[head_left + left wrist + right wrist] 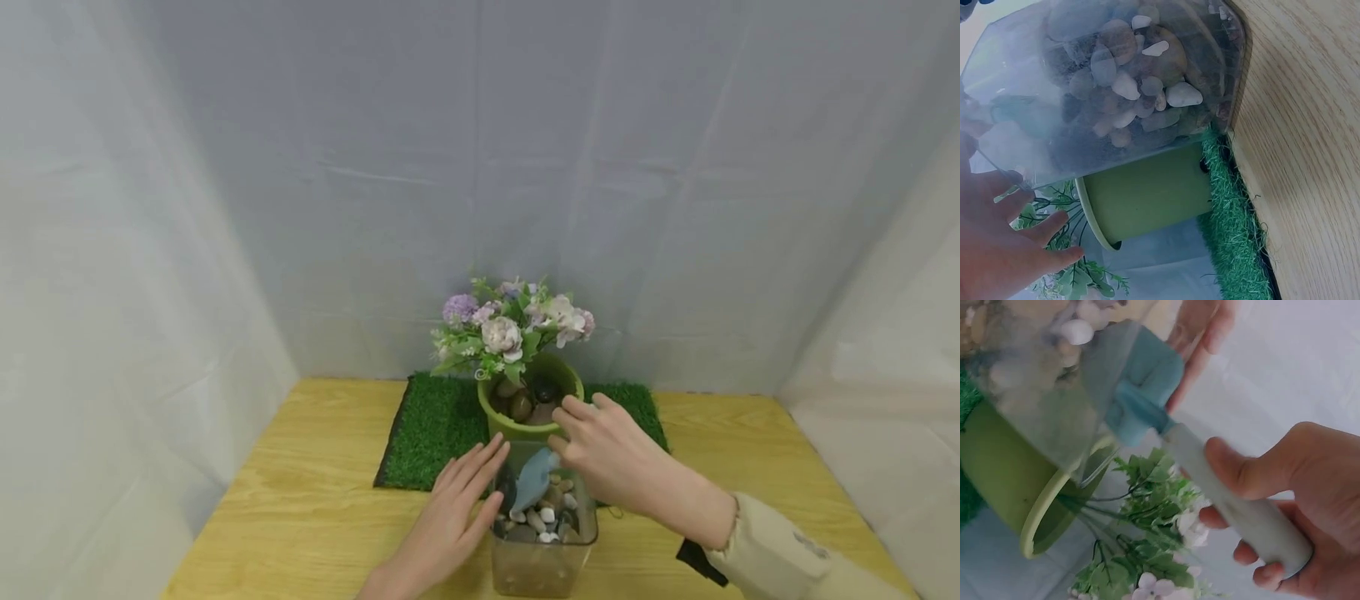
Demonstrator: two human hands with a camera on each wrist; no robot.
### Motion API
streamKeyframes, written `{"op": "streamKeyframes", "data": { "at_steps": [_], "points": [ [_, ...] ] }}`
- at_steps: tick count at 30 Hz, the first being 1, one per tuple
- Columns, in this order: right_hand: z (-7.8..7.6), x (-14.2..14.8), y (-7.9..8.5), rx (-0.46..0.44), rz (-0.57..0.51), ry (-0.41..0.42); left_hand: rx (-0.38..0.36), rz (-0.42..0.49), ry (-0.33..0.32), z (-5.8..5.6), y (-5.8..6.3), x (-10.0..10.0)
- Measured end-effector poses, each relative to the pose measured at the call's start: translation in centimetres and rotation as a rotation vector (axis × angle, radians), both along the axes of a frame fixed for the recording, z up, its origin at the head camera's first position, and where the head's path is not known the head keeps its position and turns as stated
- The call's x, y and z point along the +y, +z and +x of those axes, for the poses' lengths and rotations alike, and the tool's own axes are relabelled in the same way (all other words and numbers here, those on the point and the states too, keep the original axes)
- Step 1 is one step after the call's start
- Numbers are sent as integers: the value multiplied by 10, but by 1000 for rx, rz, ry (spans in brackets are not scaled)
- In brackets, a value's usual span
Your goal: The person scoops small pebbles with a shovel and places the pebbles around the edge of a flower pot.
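Observation:
My right hand grips the pale handle of a small hand trowel. Its blue blade reaches down into a clear plastic container. Pebbles, white, brown and dark, cover the bottom of that container. With fingers straight, my left hand rests against the container's left rim. Directly behind the container stands a green flowerpot. Larger stones lie inside the pot, around artificial flowers in purple and pale pink.
The pot stands on a mat of artificial grass with a dark edge. Beneath everything is a wooden table. Pale cloth sheets hang at the back and on both sides.

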State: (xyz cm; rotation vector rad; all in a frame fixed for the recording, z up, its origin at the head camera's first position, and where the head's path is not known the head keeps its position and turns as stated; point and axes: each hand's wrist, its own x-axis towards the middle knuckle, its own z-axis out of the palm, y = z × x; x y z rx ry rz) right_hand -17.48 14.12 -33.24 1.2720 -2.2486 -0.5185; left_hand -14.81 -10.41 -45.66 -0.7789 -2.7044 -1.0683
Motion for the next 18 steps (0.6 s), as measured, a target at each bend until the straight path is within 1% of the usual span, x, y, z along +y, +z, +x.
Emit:
{"op": "streamKeyframes", "data": {
  "at_steps": [4, 8, 12, 16, 18],
  "points": [
    [-2, 5, -2, 32, -4, 59, -4, -1, -5, 0, 0, 0],
    [-7, 15, -5, 74, 10, 139, -4, 1, -4, 0, 0, 0],
    [-10, 26, -9, 96, 4, 217, 1, -2, -1, -1, -1, 0],
    [-10, 35, -13, 111, -10, 264, 12, 2, 3, -1, -2, 0],
    [-10, 39, -13, 91, -30, 272, 14, 4, 3, -1, -2, 0]
  ]
}}
